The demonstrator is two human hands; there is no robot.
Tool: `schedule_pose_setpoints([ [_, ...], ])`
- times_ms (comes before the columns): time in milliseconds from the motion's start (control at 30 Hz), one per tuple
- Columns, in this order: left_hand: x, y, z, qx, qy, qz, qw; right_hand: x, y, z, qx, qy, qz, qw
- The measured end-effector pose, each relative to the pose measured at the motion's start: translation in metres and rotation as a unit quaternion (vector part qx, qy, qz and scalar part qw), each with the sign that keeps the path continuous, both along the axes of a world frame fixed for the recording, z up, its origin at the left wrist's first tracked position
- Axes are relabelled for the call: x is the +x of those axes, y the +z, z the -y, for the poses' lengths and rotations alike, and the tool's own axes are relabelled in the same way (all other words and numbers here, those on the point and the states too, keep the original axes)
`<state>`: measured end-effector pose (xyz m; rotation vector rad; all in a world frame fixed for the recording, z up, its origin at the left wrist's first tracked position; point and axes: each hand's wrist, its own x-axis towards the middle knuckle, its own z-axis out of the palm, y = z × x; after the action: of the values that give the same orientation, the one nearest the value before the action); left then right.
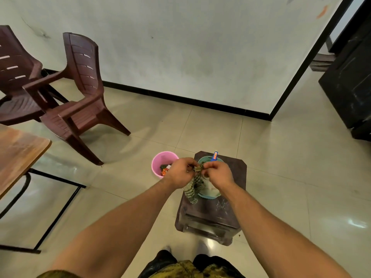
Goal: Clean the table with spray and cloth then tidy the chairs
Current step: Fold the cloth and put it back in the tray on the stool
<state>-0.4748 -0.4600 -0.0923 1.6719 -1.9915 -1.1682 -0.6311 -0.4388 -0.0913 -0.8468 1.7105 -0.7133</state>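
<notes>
A checked green and white cloth [193, 189] hangs twisted between my hands above a dark stool [212, 213]. My left hand [179, 173] pinches its top from the left, and my right hand [217, 174] pinches it from the right. Under the cloth a pale green basin [210, 194] stands on the stool. A blue spray bottle top [215, 155] pokes up behind the basin. The wooden table [18, 151] fills the left edge. Two brown plastic chairs [80, 97] stand by the wall at the far left.
A pink bucket [158, 161] with wrappers inside stands on the floor left of the stool. The table's black metal frame [60, 207] reaches over the tiles. A black cabinet [349, 87] is at the right, past a doorway.
</notes>
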Motion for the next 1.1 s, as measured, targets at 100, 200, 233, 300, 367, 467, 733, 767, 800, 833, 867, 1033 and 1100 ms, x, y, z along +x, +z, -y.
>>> schedule_pose_setpoints([
  [100, 0.002, 0.010, 0.006, -0.007, -0.028, 0.005, 1.000, -0.015, -0.011, -0.001, -0.054, 0.105, -0.208, 0.971],
  [200, 0.009, 0.023, 0.013, -0.016, -0.077, 0.012, 0.997, -0.030, -0.018, -0.003, -0.020, 0.282, -0.306, 0.909],
  [233, 0.011, 0.028, 0.016, -0.019, -0.092, 0.013, 0.995, -0.035, -0.020, -0.002, -0.008, 0.307, -0.324, 0.895],
  [300, 0.017, 0.038, 0.022, -0.030, -0.112, 0.022, 0.993, -0.043, -0.022, 0.000, 0.002, 0.334, -0.339, 0.879],
  [367, 0.024, 0.043, 0.028, -0.046, -0.101, 0.038, 0.993, -0.049, -0.020, 0.001, -0.021, 0.290, -0.327, 0.899],
  [467, 0.036, 0.041, 0.034, -0.048, -0.041, 0.077, 0.995, -0.056, -0.010, 0.004, -0.081, 0.201, -0.305, 0.927],
  [733, 0.048, 0.028, 0.031, -0.005, 0.028, 0.055, 0.998, -0.061, 0.023, 0.029, -0.103, 0.213, -0.220, 0.946],
  [767, 0.048, 0.035, 0.032, 0.019, 0.036, 0.021, 0.999, -0.062, 0.031, 0.030, -0.101, 0.222, -0.197, 0.949],
  [800, 0.049, 0.045, 0.035, 0.049, 0.051, -0.042, 0.997, -0.064, 0.042, 0.033, -0.101, 0.232, -0.161, 0.954],
  [833, 0.047, 0.058, 0.041, 0.076, 0.074, -0.128, 0.986, -0.068, 0.055, 0.037, -0.102, 0.228, -0.109, 0.962],
  [867, 0.045, 0.072, 0.049, 0.091, 0.103, -0.226, 0.964, -0.069, 0.071, 0.043, -0.114, 0.207, -0.050, 0.970],
  [1033, 0.031, 0.082, 0.062, 0.237, 0.128, -0.463, 0.844, -0.059, 0.081, 0.062, -0.094, 0.030, 0.253, 0.962],
  [1100, 0.024, 0.049, 0.040, 0.322, 0.125, -0.378, 0.859, -0.049, 0.042, 0.039, 0.007, 0.071, 0.267, 0.961],
])
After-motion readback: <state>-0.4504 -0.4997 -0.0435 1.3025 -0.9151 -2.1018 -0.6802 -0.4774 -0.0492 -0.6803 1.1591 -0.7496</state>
